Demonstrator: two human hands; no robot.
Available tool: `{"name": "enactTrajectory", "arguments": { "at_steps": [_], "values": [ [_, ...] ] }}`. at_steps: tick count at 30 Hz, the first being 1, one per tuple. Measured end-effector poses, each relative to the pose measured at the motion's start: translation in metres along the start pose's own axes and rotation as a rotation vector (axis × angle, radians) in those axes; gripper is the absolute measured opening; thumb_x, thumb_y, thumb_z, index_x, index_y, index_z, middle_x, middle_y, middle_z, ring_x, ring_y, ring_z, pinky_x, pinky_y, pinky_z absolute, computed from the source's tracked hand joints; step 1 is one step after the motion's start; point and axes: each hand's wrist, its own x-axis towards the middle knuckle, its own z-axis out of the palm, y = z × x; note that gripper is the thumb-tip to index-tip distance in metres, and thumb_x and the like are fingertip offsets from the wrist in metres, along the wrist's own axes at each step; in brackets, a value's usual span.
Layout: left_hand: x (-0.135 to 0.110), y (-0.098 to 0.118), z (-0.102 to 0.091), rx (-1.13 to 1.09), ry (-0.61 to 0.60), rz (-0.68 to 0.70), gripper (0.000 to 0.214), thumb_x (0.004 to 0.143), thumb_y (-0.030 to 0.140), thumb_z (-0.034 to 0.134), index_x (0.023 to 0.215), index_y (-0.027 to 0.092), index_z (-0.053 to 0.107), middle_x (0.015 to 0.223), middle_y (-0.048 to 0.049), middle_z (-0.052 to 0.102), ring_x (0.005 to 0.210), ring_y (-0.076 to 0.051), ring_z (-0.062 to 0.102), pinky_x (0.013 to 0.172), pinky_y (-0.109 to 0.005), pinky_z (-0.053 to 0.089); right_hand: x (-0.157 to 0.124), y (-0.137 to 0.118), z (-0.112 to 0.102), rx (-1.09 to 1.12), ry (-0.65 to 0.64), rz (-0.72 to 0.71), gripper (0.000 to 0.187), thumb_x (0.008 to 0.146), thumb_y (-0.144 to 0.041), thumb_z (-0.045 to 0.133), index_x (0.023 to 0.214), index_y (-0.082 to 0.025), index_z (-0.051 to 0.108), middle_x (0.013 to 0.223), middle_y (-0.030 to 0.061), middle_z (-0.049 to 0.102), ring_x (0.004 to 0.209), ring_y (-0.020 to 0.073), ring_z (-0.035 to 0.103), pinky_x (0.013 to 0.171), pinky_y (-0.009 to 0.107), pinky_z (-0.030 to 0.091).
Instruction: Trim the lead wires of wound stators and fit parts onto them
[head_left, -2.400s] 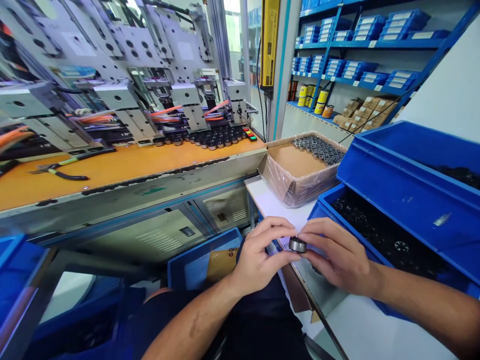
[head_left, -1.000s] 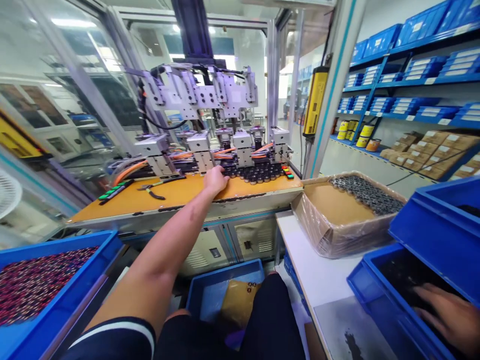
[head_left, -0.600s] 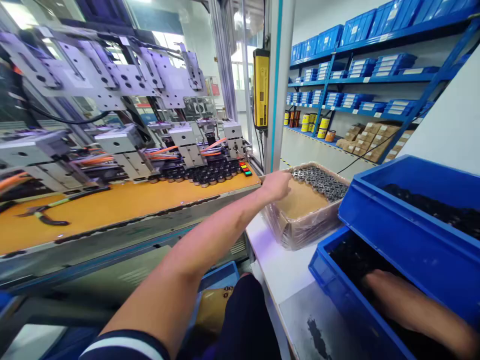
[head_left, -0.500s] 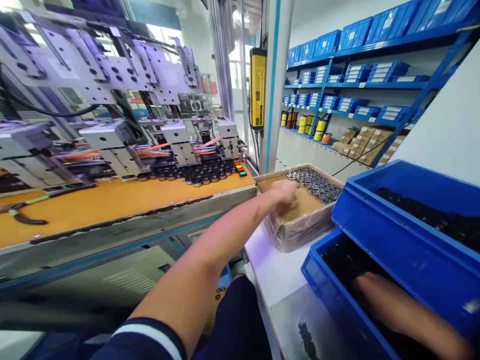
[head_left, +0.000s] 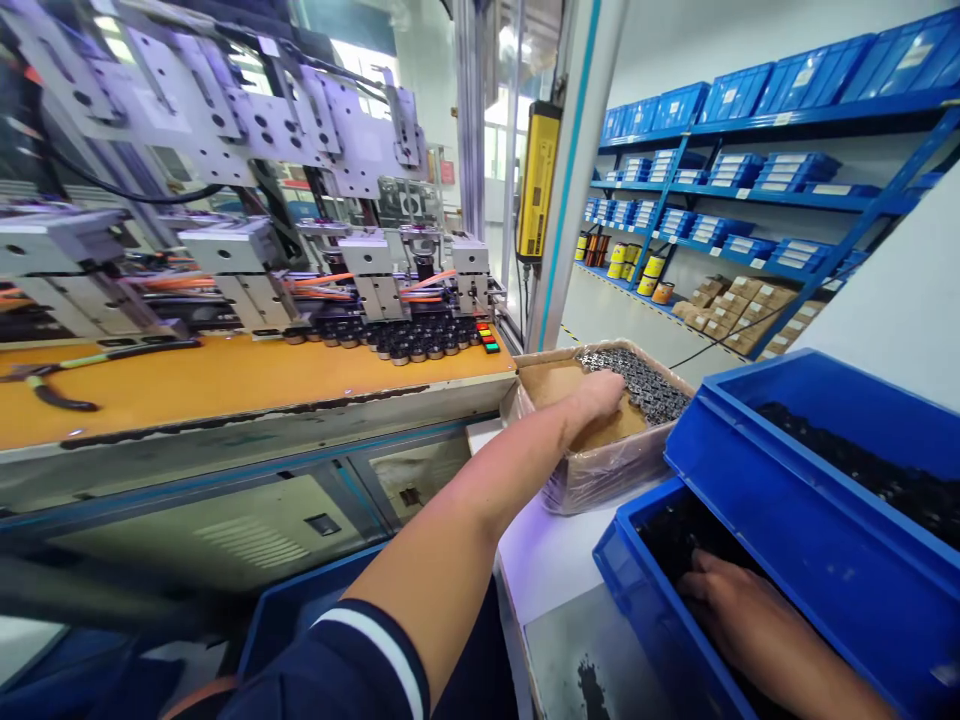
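My left hand [head_left: 602, 394] reaches across into the plastic-lined cardboard box [head_left: 600, 470], its fingers curled at the edge of the packed small metal parts [head_left: 651, 385]. Whatever lies in those fingers is hidden. Inside the lower blue bin [head_left: 637, 560], my right hand [head_left: 724, 600] is over a heap of small black parts [head_left: 679, 530], with fingers bent and drawn together. The dark contents hide what its fingertips grip.
A second blue bin [head_left: 810, 510] with black parts overhangs the lower one. To the left, an orange worktop [head_left: 225, 390] carries pliers [head_left: 60, 385], several round black parts [head_left: 420, 342] and machine fixtures [head_left: 379, 280]. Blue shelving [head_left: 750, 200] stands behind.
My left hand has shifted slightly right, closer to the metal parts. My right hand has drawn its fingers together within the lower bin. The view has swung a little left.
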Motion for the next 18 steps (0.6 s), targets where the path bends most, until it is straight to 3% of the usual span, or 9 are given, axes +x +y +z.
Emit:
{"name": "enactTrajectory", "arguments": {
  "at_steps": [6,10,14,18],
  "values": [
    [-0.023,0.004,-0.005,-0.250,0.084,-0.001,0.031,0.092,0.032,0.060,0.117,0.015,0.060,0.121,-0.0100,0.062,0.106,-0.022,0.063,0.090,-0.044,0.054,0.003,0.000,0.005,-0.009,-0.144,0.004,0.035,0.089,-0.013,0.040,0.075,-0.019,0.071,0.081,0.0096,0.070,0.078,0.0237,0.069,0.070,0.032,0.048],
    [-0.055,0.000,-0.017,-0.503,0.171,0.019,0.021,0.089,0.026,0.064,0.104,0.013,0.065,0.110,-0.0081,0.067,0.103,-0.021,0.064,0.091,-0.043,0.054,0.003,0.006,0.006,0.056,-0.007,-0.093,0.033,0.089,-0.018,0.039,0.072,-0.018,0.068,0.082,0.0101,0.066,0.075,0.0204,0.066,0.067,0.030,0.049],
    [-0.131,-0.016,-0.023,-0.839,0.252,0.023,0.015,0.079,0.017,0.069,0.092,0.009,0.070,0.092,-0.0071,0.074,0.089,-0.021,0.069,0.085,-0.034,0.054,0.001,0.002,0.002,0.071,0.113,-0.151,0.035,0.093,-0.026,0.038,0.075,-0.020,0.067,0.083,0.0089,0.063,0.072,0.0184,0.066,0.066,0.028,0.052],
    [-0.234,-0.036,-0.008,-1.134,0.281,-0.030,0.028,0.076,0.029,0.070,0.095,0.009,0.065,0.094,-0.0149,0.076,0.078,-0.019,0.072,0.074,-0.033,0.057,0.004,0.007,0.007,0.076,0.214,-0.229,0.031,0.096,-0.033,0.042,0.085,-0.021,0.069,0.082,0.0059,0.066,0.073,0.0177,0.069,0.065,0.027,0.055]
  ]
}}
